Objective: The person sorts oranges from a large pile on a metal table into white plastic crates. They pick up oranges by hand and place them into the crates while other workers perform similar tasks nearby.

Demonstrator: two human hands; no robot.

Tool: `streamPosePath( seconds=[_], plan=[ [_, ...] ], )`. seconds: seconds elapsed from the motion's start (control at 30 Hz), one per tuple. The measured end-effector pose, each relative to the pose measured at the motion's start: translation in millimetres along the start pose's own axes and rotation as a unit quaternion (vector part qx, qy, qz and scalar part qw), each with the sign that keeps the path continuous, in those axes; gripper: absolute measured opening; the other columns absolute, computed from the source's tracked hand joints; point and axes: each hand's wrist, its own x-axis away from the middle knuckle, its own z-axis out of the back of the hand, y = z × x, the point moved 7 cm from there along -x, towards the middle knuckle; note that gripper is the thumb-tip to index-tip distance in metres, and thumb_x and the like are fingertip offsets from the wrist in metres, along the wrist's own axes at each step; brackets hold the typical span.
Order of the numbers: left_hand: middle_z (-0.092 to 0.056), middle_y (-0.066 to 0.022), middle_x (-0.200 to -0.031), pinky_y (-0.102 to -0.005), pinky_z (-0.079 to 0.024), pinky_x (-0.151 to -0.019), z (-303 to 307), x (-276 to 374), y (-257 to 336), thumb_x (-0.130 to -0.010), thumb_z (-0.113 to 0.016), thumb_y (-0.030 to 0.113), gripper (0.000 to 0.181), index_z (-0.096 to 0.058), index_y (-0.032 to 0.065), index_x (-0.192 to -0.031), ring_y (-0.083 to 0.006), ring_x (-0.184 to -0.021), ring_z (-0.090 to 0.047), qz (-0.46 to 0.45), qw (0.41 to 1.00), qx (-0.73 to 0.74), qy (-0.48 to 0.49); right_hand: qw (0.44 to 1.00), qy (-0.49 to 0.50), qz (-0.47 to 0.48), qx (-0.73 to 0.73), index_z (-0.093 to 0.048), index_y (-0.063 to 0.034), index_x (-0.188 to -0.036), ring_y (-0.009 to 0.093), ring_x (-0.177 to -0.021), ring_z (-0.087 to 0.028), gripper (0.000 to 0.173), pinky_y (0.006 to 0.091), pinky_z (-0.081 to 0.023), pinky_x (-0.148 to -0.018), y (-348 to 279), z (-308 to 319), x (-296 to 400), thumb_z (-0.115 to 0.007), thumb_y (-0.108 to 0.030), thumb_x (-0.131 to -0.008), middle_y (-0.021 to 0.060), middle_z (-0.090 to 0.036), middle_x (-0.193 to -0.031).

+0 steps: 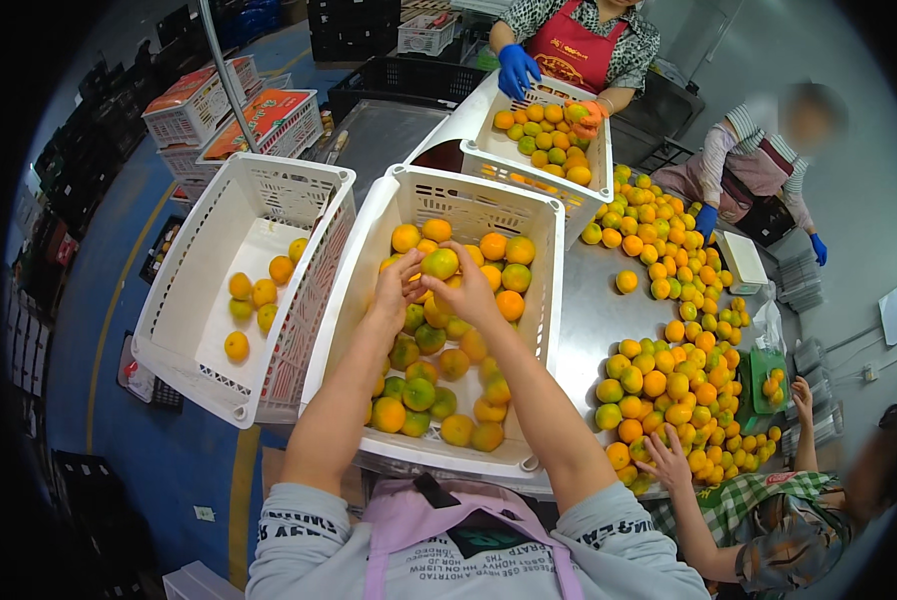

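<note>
Both my hands are above a white plastic crate (556,300) that holds many orange and green citrus fruits. A yellow-green citrus fruit (440,264) is between my fingers. My right hand (463,289) touches it from the right and below, with the thumb under it. My left hand (400,283) is at its left side, fingers curled; whether it bears any of the fruit's weight I cannot tell. Close by on the left, a second white crate (186,300) is tilted and has several orange fruits in its lower right part.
Loose citrus fruits lie in heaps on a metal table (580,315) at the right. Across from me, a gloved person handles fruit in another white crate (538,176). Two more people are at the right, beside a white scale-like box (742,259) and a green basket (763,379).
</note>
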Motion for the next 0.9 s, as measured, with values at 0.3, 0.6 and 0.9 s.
streamPosePath(
  seconds=[0.3, 0.6, 0.9],
  plan=[
    [-0.057, -0.0073, -0.110, -0.0304, -0.043, -0.080, -1.8, 5.4, -1.0, -0.089, -0.051, 0.042, 0.044, -0.052, 0.0080, -0.115, -0.0174, -0.090, -0.053, 0.014, 0.999, -0.036, 0.001, 0.875, 0.022, -0.219, -0.430, -0.048, -0.0079, -0.119, 0.014, -0.095, -0.055, 0.050, 0.0280, -0.047, -0.080, 37.6, -0.9, -1.2, -0.060, -0.042, -0.084, 0.0061, -0.056, -0.105],
    [-0.060, -0.0041, -0.091, -0.0230, -0.047, -0.058, -17.4, 9.8, 6.2, -0.088, -0.055, 0.033, 0.028, -0.057, 0.0096, -0.104, -0.0103, -0.066, -0.056, -0.032, 0.993, -0.110, -0.027, 0.820, 0.039, -0.221, -0.527, -0.050, -0.0088, -0.118, 0.017, -0.091, -0.061, 0.047, 0.0299, -0.051, -0.078, 29.3, 1.6, -2.2, -0.048, -0.046, -0.089, 0.0073, -0.059, -0.106],
    [-0.059, -0.0039, -0.087, -0.0210, -0.045, -0.054, -25.0, 5.6, -2.8, -0.093, -0.051, 0.030, 0.026, -0.054, 0.0082, -0.106, -0.0093, -0.061, -0.054, -0.061, 0.966, -0.244, -0.065, 0.839, 0.064, -0.140, -0.522, -0.045, -0.0104, -0.126, 0.016, -0.105, -0.051, 0.049, 0.0295, -0.040, -0.092, 31.2, 15.2, -10.4, -0.049, -0.042, -0.090, 0.0062, -0.053, -0.114]
  ],
)
